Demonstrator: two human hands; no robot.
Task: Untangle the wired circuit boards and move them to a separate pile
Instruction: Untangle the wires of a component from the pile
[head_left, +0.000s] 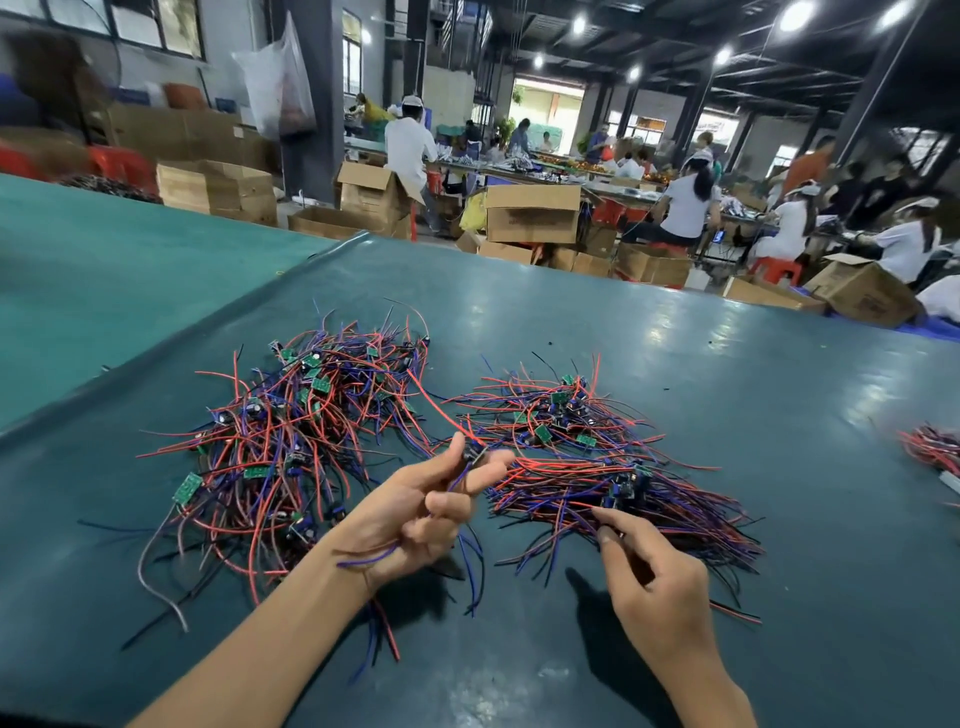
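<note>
Left hand (415, 514) pinched a board (475, 451), right hand (654, 587) pinched wires (582, 512). The board's red wire (431, 397) ran into the tangle (291, 426) left of both hands, so yanking might've dragged more along.

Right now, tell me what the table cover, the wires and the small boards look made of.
Table cover: likely vinyl sheet, glossy, mirroring ceiling lights. Wires: flexible plastic insulation, red, blue, black, bending loosely. Boards: stiff green laminate, apparently, flat and matte.

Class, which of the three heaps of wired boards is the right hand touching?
The heap right of centre: the right hand pinches its near edge. The tangled left heap and the small heap at the far right lie apart from that hand.
</note>
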